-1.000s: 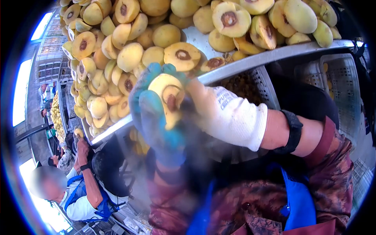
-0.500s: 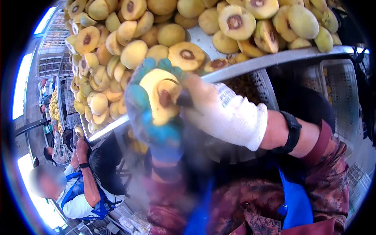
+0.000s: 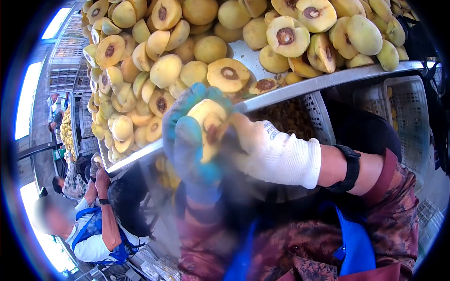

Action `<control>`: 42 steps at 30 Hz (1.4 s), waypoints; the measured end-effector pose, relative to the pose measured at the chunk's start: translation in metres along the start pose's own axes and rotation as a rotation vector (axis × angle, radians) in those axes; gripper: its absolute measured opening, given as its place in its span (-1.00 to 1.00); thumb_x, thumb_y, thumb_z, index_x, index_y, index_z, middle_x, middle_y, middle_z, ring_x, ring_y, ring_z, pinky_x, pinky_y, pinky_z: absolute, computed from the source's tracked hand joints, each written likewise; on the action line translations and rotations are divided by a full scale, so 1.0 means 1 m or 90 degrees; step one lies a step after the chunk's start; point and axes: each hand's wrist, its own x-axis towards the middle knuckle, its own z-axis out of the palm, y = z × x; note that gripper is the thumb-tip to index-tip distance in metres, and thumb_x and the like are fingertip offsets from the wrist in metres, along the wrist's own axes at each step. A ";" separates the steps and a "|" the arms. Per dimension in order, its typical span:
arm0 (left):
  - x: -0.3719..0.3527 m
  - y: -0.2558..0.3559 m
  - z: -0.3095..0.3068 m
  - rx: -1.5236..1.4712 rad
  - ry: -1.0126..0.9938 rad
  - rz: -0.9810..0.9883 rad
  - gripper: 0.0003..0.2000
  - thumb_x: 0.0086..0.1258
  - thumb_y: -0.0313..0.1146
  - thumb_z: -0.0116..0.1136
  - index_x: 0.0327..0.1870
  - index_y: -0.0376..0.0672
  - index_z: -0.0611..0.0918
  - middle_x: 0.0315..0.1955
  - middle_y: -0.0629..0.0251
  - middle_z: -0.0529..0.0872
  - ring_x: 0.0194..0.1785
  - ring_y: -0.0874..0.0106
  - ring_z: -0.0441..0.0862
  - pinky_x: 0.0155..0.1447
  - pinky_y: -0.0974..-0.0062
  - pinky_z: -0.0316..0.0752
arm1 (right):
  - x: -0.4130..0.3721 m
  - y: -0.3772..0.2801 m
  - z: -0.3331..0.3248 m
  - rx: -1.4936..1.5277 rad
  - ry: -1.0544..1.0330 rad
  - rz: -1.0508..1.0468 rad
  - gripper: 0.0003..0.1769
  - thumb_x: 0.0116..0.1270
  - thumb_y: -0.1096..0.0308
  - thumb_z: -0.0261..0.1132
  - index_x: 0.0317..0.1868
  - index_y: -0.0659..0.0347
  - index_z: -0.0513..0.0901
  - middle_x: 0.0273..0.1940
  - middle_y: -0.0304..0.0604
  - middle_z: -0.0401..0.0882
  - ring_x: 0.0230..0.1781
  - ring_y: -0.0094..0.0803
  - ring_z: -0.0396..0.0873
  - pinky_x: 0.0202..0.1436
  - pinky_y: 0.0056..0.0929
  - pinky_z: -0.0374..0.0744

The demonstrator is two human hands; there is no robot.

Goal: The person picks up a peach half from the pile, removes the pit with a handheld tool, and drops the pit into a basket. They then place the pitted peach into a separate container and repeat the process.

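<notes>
My left hand (image 3: 185,140), in a blue-green coated glove, cups a yellow peach half (image 3: 208,111) with its cut face turned to my right hand. A brown stone (image 3: 212,133) shows in the flesh. My right hand (image 3: 269,152), in a white knit glove, is closed against the fruit. It grips a dark-handled pitting knife, now mostly hidden by the fingers and motion blur. Just beyond both hands, many cut peach halves (image 3: 228,75) lie heaped on a metal-edged table (image 3: 318,86), several with stones still in them.
Under the table edge stands a crate (image 3: 318,112) with brown bits inside. More grey plastic crates (image 3: 408,103) are at the right. On the left a co-worker in a blue vest (image 3: 101,229) sits at the same table, hands close to its edge. Other people are farther back.
Both hands and the peach half have shifted slightly down and right in view. The peach half has tilted, and the knife's curved blade and black handle, visible before, are now obscured.
</notes>
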 end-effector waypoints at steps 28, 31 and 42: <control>0.014 0.019 -0.004 0.040 -0.286 -0.283 -0.58 0.22 -0.23 0.39 -0.03 -0.38 0.64 -0.15 0.02 0.73 -0.11 0.27 0.71 0.06 0.31 0.61 | -0.031 -0.001 0.000 0.567 -0.272 0.180 -0.79 0.35 0.32 0.20 -0.09 0.13 0.39 -0.62 -0.38 0.33 -0.74 -0.65 0.32 -0.74 -0.63 0.38; 0.006 0.022 0.012 -0.005 -0.233 -0.219 -0.59 0.20 -0.24 0.42 -0.05 -0.36 0.63 -0.16 0.00 0.73 -0.11 0.23 0.71 0.06 0.28 0.62 | -0.034 0.001 0.005 0.672 -0.321 0.208 -0.79 0.32 0.33 0.23 -0.13 0.11 0.38 -0.62 -0.41 0.31 -0.74 -0.71 0.29 -0.73 -0.68 0.34; 0.002 0.032 0.005 0.071 -0.328 -0.213 -0.57 0.29 -0.19 0.33 0.00 -0.38 0.59 -0.08 -0.03 0.69 -0.06 0.21 0.70 0.04 0.28 0.63 | -0.044 -0.015 -0.004 0.780 -0.433 0.228 -0.81 0.36 0.43 0.22 -0.44 0.08 0.44 -0.64 -0.41 0.32 -0.72 -0.68 0.27 -0.68 -0.66 0.31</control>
